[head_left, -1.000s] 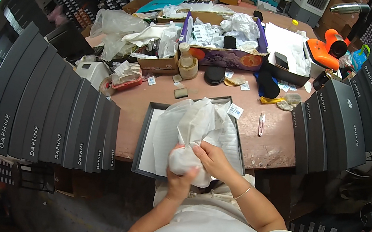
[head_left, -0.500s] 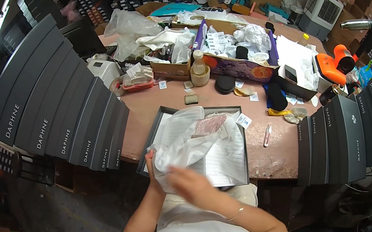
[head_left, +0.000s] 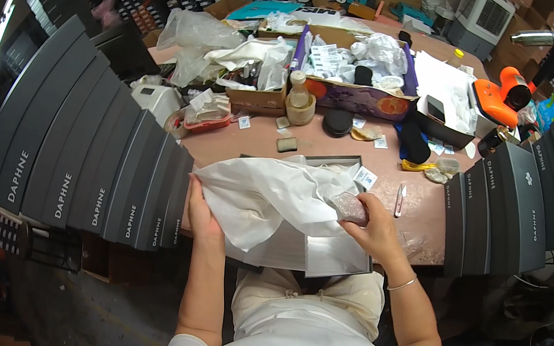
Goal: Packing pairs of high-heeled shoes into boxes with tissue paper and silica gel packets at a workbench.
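Note:
A large sheet of white tissue paper (head_left: 267, 190) is stretched above an open dark grey box (head_left: 358, 269) at the table's near edge. My left hand (head_left: 203, 210) pinches the sheet's left corner. In my right hand (head_left: 379, 228) is a glittery pinkish-grey item (head_left: 349, 208), partly covered by the paper's right end; its full shape is hidden. More white paper lines the box. Just beyond the box's far right corner lies a small printed white card (head_left: 365, 178).
Dark grey boxes stand in rows at left (head_left: 87, 148) and right (head_left: 501, 211). Small red-handled snips (head_left: 400, 201) lie right of the open box. Farther back are a purple carton (head_left: 355, 98) of papers, a bottle (head_left: 298, 90), a black round case (head_left: 337, 123) and an orange device (head_left: 498, 100).
My hands have moved apart, spreading the bunched tissue paper out sideways. My right hand has moved right and now grips the glittery item, which lay on the paper before.

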`<state>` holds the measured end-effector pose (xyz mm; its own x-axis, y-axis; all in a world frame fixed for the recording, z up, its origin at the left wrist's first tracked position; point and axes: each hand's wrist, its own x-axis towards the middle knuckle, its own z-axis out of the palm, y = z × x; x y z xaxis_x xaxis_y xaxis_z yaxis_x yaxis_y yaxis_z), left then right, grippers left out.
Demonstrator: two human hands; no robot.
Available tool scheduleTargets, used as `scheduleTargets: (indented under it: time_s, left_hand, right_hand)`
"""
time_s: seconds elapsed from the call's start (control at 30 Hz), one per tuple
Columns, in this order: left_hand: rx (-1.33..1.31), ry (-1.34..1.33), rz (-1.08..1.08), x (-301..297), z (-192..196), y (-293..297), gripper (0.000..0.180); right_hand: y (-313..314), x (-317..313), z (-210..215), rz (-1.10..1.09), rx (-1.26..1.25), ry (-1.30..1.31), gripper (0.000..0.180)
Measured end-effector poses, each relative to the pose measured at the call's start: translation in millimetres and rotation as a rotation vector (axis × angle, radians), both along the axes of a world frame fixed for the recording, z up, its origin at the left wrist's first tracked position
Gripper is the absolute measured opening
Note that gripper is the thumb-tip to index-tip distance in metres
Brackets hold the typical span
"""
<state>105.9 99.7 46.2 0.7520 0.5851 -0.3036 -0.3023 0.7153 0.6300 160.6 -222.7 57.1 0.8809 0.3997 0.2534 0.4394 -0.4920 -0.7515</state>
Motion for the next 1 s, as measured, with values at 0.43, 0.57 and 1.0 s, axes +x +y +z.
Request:
scheduleTargets:
  time_s: [0.43, 0.57, 1.0]
  left_hand:
    - [2.205, 0.504, -0.650, 29, -126, 24, 0.035]
    - [1.847, 0.223, -0.591, 19, -78, 31, 0.069]
    - [-0.062, 0.034, -1.269, -71, -18, -86, 0.058]
  right_hand:
    - [-40, 18, -18, -0.214, 0.646, 0.536, 0.043]
    - [-60, 13, 7, 0.087, 0.331, 0.536, 0.050]
    - [62, 6, 15, 0.464, -0.290, -0.290, 0.043]
